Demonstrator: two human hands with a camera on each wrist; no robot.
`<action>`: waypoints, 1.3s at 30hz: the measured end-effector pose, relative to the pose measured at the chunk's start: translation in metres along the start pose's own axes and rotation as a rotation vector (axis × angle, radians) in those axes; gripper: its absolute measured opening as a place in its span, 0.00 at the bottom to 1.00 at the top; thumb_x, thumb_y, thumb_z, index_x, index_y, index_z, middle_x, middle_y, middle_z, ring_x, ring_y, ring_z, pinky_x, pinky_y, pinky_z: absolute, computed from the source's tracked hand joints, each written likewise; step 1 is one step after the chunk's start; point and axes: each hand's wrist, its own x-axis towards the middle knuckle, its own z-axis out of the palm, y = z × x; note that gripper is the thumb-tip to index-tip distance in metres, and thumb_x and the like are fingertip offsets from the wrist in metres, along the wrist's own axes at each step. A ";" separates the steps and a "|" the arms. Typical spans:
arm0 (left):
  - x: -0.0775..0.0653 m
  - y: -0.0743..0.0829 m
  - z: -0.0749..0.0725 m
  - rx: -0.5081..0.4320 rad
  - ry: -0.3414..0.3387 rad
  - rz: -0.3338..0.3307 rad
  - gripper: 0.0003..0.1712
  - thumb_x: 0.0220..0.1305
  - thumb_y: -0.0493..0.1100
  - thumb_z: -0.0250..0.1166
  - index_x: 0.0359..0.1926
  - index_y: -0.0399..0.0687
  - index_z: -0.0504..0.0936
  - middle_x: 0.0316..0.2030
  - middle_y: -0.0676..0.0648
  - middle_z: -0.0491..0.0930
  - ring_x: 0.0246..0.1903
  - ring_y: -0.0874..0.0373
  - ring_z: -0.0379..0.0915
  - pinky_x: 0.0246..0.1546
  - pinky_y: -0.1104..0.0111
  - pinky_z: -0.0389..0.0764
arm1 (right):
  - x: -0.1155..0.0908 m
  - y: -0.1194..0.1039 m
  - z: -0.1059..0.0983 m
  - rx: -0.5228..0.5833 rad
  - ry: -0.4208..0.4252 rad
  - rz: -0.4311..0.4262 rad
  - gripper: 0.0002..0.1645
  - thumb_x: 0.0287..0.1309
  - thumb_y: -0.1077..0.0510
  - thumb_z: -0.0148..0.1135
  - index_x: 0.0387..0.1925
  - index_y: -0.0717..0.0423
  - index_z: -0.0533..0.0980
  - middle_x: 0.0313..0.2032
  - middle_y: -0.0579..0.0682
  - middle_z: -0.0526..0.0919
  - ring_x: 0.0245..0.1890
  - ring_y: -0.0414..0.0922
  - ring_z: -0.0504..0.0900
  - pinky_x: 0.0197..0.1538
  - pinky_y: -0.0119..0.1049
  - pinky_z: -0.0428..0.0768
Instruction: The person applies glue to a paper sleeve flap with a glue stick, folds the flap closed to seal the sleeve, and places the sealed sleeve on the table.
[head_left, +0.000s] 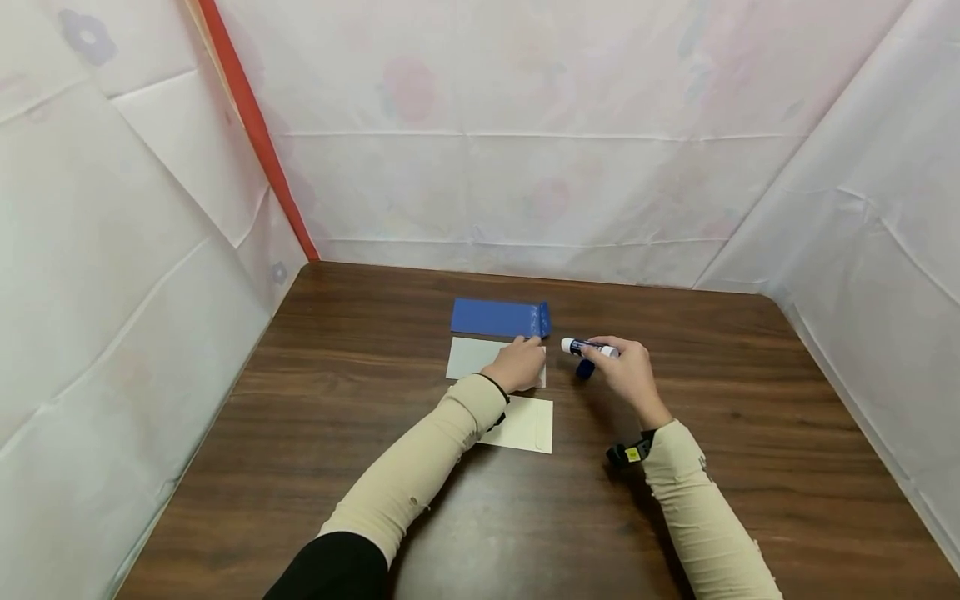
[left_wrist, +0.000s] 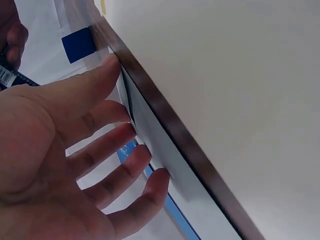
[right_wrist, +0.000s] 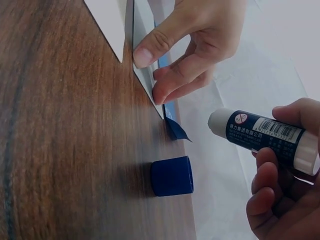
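Observation:
My left hand (head_left: 517, 364) rests its fingertips on a pale grey envelope (head_left: 467, 358), near its right end. In the left wrist view the thumb and the bent fingers are spread along the envelope (left_wrist: 167, 150). Between thumb and fingers, my right hand (head_left: 630, 371) holds an uncapped glue stick (right_wrist: 260, 134), its white end pointing left. Below it a dark blue cap (right_wrist: 171, 177) stands on the table. Just beyond the grey envelope lies a blue envelope (head_left: 491, 317), its right-hand flap raised and marked with whitish glue. Nearer me is a cream envelope (head_left: 528, 427), partly under the left forearm.
The three envelopes lie in a column on a dark wooden table (head_left: 322, 400). Pale patterned sheeting (head_left: 480, 167) hangs behind the table and on both sides. A red strip (head_left: 258, 133) runs down the back left corner.

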 end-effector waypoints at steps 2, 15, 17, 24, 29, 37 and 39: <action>0.001 0.002 0.001 0.009 0.007 -0.001 0.11 0.61 0.49 0.69 0.39 0.48 0.84 0.65 0.45 0.71 0.60 0.45 0.68 0.49 0.58 0.81 | 0.000 0.000 -0.001 0.003 -0.003 0.006 0.19 0.59 0.49 0.66 0.45 0.60 0.84 0.33 0.61 0.83 0.21 0.43 0.71 0.23 0.32 0.70; 0.002 0.003 0.000 0.071 0.095 0.008 0.04 0.64 0.36 0.63 0.39 0.42 0.84 0.42 0.45 0.84 0.46 0.52 0.79 0.59 0.64 0.73 | 0.001 0.000 0.005 0.019 0.005 0.001 0.20 0.60 0.48 0.65 0.44 0.59 0.84 0.32 0.60 0.84 0.22 0.43 0.72 0.24 0.31 0.71; 0.001 0.002 0.001 0.049 0.107 -0.009 0.07 0.66 0.34 0.60 0.36 0.42 0.84 0.40 0.45 0.84 0.45 0.51 0.79 0.58 0.63 0.75 | 0.001 0.000 0.005 0.025 0.001 -0.001 0.19 0.60 0.48 0.66 0.44 0.59 0.84 0.32 0.60 0.84 0.22 0.43 0.72 0.24 0.31 0.71; 0.005 0.000 0.002 0.009 0.134 -0.028 0.11 0.68 0.32 0.55 0.39 0.41 0.85 0.42 0.43 0.83 0.44 0.47 0.79 0.44 0.60 0.83 | -0.002 -0.001 0.001 0.053 0.005 0.044 0.19 0.59 0.49 0.66 0.44 0.60 0.84 0.28 0.56 0.81 0.21 0.41 0.72 0.22 0.31 0.72; 0.003 -0.001 0.001 0.002 0.090 -0.029 0.11 0.69 0.33 0.55 0.43 0.41 0.85 0.46 0.42 0.81 0.48 0.47 0.77 0.44 0.60 0.83 | -0.004 0.001 0.001 0.053 -0.005 0.063 0.20 0.60 0.48 0.65 0.45 0.59 0.84 0.30 0.59 0.83 0.21 0.41 0.73 0.23 0.31 0.73; 0.003 0.000 0.001 0.054 0.028 -0.027 0.17 0.73 0.37 0.52 0.58 0.44 0.79 0.56 0.43 0.73 0.53 0.50 0.69 0.45 0.60 0.81 | -0.001 0.000 -0.001 0.068 0.013 0.024 0.19 0.60 0.48 0.66 0.43 0.59 0.84 0.27 0.60 0.84 0.18 0.37 0.71 0.22 0.31 0.71; 0.003 0.000 0.001 0.056 -0.012 -0.039 0.20 0.75 0.38 0.48 0.62 0.46 0.77 0.59 0.43 0.71 0.54 0.50 0.66 0.46 0.58 0.80 | 0.000 0.000 -0.002 0.067 0.002 0.025 0.20 0.60 0.48 0.66 0.44 0.60 0.84 0.29 0.61 0.84 0.19 0.37 0.71 0.22 0.31 0.71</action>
